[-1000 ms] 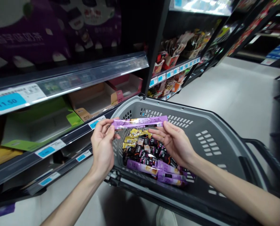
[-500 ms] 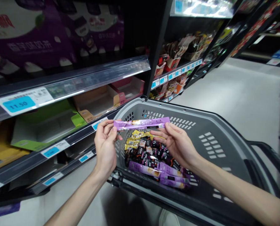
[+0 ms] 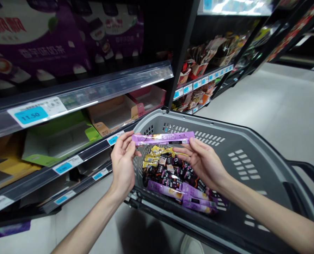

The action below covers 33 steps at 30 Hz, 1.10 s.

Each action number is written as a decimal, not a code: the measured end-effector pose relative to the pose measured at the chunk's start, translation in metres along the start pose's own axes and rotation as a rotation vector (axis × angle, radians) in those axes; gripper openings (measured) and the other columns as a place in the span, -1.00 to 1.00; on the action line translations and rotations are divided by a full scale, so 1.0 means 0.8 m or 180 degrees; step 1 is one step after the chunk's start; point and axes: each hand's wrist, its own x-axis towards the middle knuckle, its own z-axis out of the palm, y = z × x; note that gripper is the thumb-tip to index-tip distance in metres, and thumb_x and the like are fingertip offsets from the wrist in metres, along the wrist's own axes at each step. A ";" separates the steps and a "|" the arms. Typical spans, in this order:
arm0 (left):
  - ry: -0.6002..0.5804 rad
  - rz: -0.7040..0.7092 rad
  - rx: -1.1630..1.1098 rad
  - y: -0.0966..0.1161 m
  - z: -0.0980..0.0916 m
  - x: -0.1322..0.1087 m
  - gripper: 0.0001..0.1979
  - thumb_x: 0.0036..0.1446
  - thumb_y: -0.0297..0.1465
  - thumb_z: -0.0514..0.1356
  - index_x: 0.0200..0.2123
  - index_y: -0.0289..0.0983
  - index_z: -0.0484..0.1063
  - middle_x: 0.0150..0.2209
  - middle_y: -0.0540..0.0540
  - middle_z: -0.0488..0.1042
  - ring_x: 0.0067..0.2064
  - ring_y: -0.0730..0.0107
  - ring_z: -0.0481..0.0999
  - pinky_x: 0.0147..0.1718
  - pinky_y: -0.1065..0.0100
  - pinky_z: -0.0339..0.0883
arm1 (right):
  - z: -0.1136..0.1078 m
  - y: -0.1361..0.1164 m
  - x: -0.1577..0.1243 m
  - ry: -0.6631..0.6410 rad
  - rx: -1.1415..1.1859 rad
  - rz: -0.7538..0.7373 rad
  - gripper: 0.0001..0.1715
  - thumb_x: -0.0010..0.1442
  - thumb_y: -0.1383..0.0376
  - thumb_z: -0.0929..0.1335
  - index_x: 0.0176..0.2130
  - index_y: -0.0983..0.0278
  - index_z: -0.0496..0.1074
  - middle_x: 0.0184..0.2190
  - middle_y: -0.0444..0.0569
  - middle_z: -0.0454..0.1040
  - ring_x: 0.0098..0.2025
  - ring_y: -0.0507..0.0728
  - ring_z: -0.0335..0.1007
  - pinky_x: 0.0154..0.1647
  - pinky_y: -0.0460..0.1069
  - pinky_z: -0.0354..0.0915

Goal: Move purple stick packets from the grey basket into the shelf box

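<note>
A long, thin purple stick packet (image 3: 163, 138) is stretched level between my two hands above a grey shopping basket (image 3: 241, 141). My left hand (image 3: 123, 158) pinches its left end between thumb and fingers. At the other end, my right hand (image 3: 203, 157) pinches the corner, with its lower fingers stretched out beneath. Below, inside the basket, lie more purple stick packets (image 3: 167, 190), several small black packets (image 3: 170, 173) and some yellow packets (image 3: 155, 155). Part of this pile is hidden by my right hand.
Shelving runs along the left, with purple drink boxes (image 3: 40, 42) above and a green display carton (image 3: 61, 141) lower down. A price label (image 3: 35, 112) reads 11.50. Bagged snacks (image 3: 199, 63) fill a farther shelf. The basket's black handle (image 3: 307, 173) extends right over the pale floor (image 3: 273, 95).
The whole view has shifted slightly, so shelves, basket and hands appear a little farther right. Both hands keep their hold on the purple packet.
</note>
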 end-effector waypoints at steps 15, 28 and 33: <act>-0.0014 -0.0015 0.0003 -0.001 0.000 0.001 -0.71 0.14 -0.36 0.27 -0.04 -0.22 0.45 -0.06 -0.16 0.46 -0.18 0.37 0.42 -0.48 0.53 0.32 | -0.001 0.001 0.002 0.0139 0.0009 0.0036 -0.75 0.15 0.12 0.47 -0.34 0.25 0.50 -0.35 -0.10 0.58 -0.26 0.11 0.59 -0.29 -0.06 0.50; -0.0055 -0.0057 0.0046 -0.002 -0.001 0.001 -0.70 0.15 -0.36 0.26 -0.02 -0.21 0.44 -0.06 -0.15 0.46 -0.21 0.39 0.46 -0.48 0.52 0.32 | -0.006 0.005 0.004 0.0249 -0.0136 0.0031 -0.73 0.13 0.09 0.48 -0.28 0.22 0.55 -0.30 -0.09 0.60 -0.28 0.07 0.58 -0.29 -0.09 0.49; -0.0073 -0.0087 0.0021 -0.002 -0.001 0.001 -0.69 0.16 -0.34 0.26 -0.01 -0.21 0.44 -0.07 -0.15 0.46 -0.22 0.40 0.45 -0.49 0.52 0.32 | -0.006 0.005 0.004 0.0279 -0.0104 0.0044 -0.73 0.11 0.08 0.49 -0.30 0.23 0.55 -0.32 -0.11 0.60 -0.30 0.06 0.58 -0.31 -0.11 0.48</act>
